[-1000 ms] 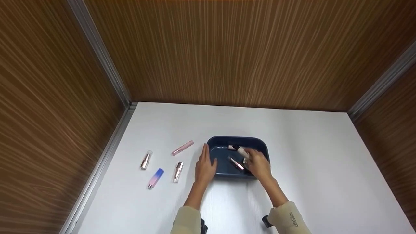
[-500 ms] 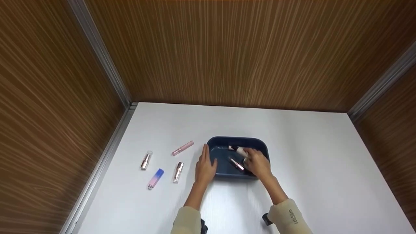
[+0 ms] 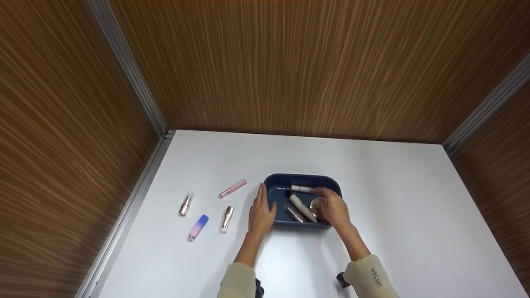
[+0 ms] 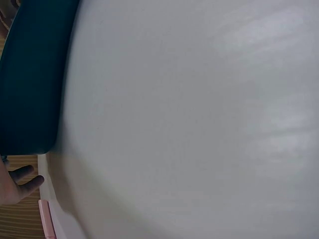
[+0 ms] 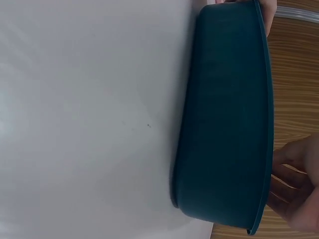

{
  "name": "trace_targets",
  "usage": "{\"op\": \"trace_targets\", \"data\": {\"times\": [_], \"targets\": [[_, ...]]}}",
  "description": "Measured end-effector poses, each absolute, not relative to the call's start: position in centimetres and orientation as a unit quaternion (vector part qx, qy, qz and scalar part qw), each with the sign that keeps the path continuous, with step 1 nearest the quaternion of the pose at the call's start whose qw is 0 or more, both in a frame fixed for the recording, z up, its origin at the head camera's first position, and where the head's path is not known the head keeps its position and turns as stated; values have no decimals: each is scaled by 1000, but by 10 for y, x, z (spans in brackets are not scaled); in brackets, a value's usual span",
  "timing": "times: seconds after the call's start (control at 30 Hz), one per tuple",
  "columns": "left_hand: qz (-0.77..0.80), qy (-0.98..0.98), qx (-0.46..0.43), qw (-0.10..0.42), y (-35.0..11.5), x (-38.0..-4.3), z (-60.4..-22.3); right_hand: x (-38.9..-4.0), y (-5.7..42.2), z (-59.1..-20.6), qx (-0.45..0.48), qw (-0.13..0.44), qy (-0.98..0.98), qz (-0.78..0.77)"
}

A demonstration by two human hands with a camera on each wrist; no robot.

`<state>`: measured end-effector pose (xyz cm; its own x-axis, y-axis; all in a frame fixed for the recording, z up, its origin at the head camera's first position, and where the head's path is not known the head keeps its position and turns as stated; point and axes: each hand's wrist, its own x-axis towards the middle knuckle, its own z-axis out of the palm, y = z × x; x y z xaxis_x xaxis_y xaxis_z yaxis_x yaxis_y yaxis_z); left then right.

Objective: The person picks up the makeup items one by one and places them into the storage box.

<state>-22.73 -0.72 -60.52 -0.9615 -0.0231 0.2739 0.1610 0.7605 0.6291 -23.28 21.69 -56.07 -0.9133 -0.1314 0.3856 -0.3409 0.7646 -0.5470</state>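
A dark blue rectangular plastic box (image 3: 285,223) stands on the white table. My left hand (image 3: 261,215) holds its left wall, thumb over the rim and fingers down the outside, seen also in the left wrist view. My right hand (image 3: 336,209) reaches inside at the right end. Its index finger is by a pinkish-white tube (image 3: 301,188); its thumb overlaps a round shiny item (image 3: 316,207). A pale tube with a black cap (image 3: 302,208) and a lipstick (image 3: 295,214) lie side by side there. In the right wrist view the box rim (image 5: 269,124) hides the right fingertips.
Left of the box lie a slim pink tube (image 3: 232,188), a clear-capped lipstick (image 3: 186,203), a blue-to-pink lipstick (image 3: 198,227) and a shiny metallic lipstick (image 3: 227,219). Brown wood-grain panels (image 3: 273,74) wall in the table's back and sides.
My right hand has let go of the pale tube, which now lies beside the lipstick in the box, and has shifted slightly right. The lipstick has shifted left. My left hand stays put.
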Motion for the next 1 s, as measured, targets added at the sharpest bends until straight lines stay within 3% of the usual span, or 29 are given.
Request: {"op": "trace_targets", "data": {"times": [0.57, 1.0], "targets": [[-341, -928, -47, 141, -5, -227, -604, -229, 243, -570, 91, 248, -903, 340], [-342, -929, -39, 136, -6, -227, -605, -223, 252, -593, 98, 179, -913, 354]]}}
